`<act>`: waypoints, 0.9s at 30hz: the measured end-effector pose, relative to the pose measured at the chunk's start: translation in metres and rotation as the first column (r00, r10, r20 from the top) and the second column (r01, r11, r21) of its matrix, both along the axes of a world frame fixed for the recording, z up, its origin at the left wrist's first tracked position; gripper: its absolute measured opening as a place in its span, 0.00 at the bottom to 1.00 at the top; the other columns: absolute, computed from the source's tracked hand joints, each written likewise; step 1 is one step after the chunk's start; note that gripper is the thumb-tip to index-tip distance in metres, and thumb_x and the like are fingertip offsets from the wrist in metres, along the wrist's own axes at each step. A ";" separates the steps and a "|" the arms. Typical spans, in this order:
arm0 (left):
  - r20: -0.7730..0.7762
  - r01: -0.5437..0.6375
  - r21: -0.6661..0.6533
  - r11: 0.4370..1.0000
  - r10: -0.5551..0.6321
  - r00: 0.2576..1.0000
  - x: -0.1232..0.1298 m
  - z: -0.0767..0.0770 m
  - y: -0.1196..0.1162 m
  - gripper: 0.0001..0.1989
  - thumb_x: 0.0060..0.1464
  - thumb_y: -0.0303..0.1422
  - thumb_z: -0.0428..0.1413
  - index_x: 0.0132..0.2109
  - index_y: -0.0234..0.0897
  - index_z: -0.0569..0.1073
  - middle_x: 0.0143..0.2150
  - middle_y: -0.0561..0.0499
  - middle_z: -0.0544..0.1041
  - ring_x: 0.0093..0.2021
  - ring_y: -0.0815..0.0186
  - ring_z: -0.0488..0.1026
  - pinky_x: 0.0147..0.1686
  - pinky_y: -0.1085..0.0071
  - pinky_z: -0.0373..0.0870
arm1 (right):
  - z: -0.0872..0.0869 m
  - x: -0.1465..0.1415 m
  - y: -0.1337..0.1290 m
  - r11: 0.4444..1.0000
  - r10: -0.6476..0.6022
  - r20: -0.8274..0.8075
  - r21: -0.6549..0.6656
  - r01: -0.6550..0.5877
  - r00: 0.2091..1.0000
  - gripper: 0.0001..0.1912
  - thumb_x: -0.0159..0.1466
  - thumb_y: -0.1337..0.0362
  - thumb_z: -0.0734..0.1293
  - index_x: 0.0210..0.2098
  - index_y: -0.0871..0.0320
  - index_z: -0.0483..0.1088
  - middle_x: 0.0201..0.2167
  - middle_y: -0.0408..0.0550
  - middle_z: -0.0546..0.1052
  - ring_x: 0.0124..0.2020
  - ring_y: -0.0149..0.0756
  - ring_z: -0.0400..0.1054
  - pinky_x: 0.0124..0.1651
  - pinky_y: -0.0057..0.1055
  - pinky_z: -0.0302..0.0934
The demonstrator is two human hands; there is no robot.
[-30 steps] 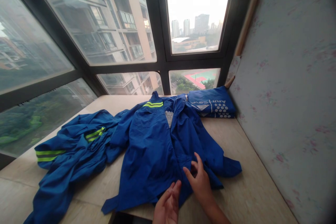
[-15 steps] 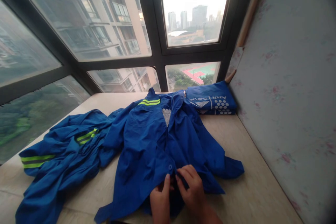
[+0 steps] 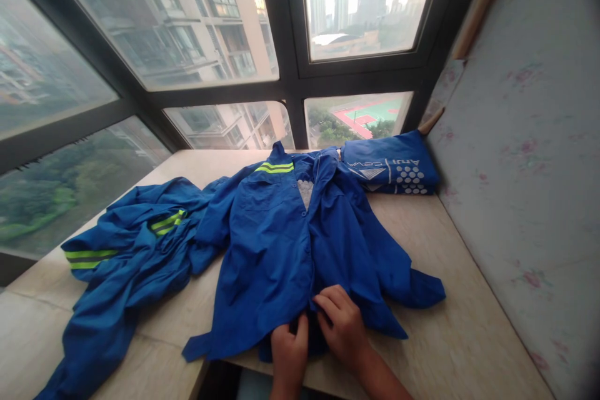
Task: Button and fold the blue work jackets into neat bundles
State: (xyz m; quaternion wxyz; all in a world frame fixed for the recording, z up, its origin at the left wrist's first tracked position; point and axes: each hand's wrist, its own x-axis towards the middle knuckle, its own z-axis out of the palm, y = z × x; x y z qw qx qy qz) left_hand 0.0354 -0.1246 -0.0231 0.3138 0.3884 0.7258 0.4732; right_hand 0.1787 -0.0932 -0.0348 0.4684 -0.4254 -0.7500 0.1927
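A blue work jacket (image 3: 269, 250) lies front up, its collar toward the window and a yellow-green reflective stripe across the chest. Its front edges meet along a row of buttons and part near the neck. At the bottom hem, my left hand (image 3: 289, 347) pinches the cloth of the left-hand front panel, thumb on top and the other fingers under it. Just beside it, my right hand (image 3: 341, 324) grips the edge of the other front panel between thumb and fingers. The cloth hides some fingertips.
A second blue garment (image 3: 135, 262) with reflective stripes lies crumpled at the left. A folded blue bundle with white print (image 3: 389, 165) sits at the back right. Dark window frames (image 3: 290, 84) stand behind the pale ledge (image 3: 403, 362), and a flowered wall (image 3: 515, 156) borders the right.
The view has shifted, showing more of the ledge's front edge. The button that showed near my fingers at the hem is no longer visible there. Both hands still hold the jacket's front edges.
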 end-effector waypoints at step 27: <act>0.116 0.037 0.044 0.998 -0.042 0.992 0.015 -0.003 0.013 0.13 0.39 0.37 0.68 0.36 0.41 0.82 0.41 0.45 0.83 0.54 0.49 0.75 0.65 0.54 0.60 | -0.004 0.003 0.005 0.987 -0.085 -0.107 -0.147 0.069 0.991 0.11 0.64 0.70 0.61 0.40 0.56 0.74 0.34 0.49 0.77 0.35 0.37 0.74 0.38 0.31 0.70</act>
